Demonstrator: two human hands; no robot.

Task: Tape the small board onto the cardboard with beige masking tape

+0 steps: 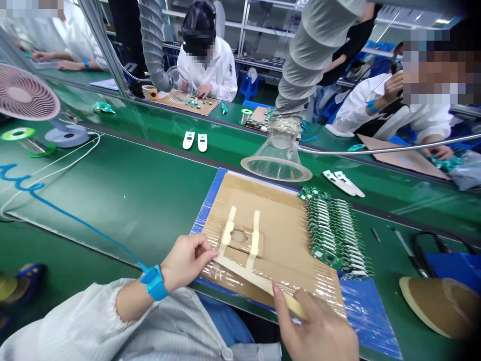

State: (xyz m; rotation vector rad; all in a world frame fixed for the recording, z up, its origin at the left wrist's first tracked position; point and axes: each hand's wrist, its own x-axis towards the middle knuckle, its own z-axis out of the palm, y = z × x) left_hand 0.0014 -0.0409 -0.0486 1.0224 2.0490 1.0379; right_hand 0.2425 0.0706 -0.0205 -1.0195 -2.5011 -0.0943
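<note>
A strip of cream masking tape (246, 274) is stretched between my hands, low over the front of a cardboard sheet (287, 220). My left hand (187, 263), with a blue wrist strap (154, 282), pinches the strip's far-left end between thumb and fingertips. My right hand (313, 323) grips the other end, where a thicker yellowish part, perhaps the roll, is partly hidden by the fingers. Two further tape strips (256, 235) run across a small clear, flat rectangular piece (241, 237) on the cardboard.
Rows of green circuit boards (336, 233) stand at the cardboard's right. A clear extraction hood (278, 163) hangs above its back edge. White device casings (202, 142) lie beyond. A fan (26, 93) and solder spool (28, 142) stand left; a brown rounded object (439, 306) lies right. Co-workers sit opposite.
</note>
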